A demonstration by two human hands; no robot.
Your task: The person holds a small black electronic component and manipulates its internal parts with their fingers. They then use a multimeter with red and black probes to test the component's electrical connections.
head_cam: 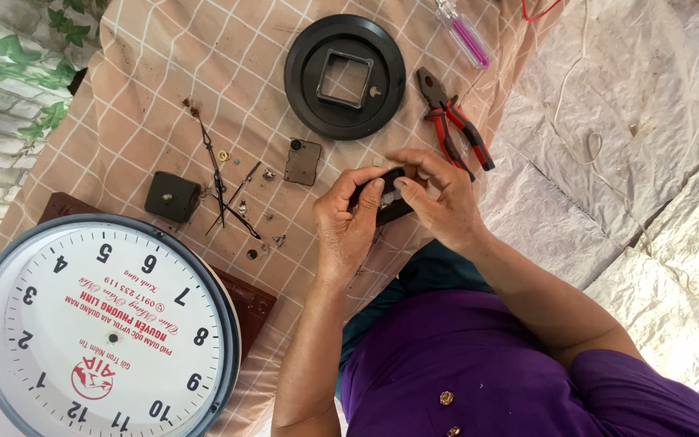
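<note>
Beside pliers point(455, 129), both hands grip clock mechanism point(387, 202).

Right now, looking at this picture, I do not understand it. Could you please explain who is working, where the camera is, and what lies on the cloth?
The camera sits on the person's head and looks down, so you see their own two bare hands. The left hand and right hand together hold a small black part.

On the checked cloth lie a round black clock back, red-handled pliers, a small black box, thin clock hands and tiny screws. A white clock face lies at the lower left.
</note>
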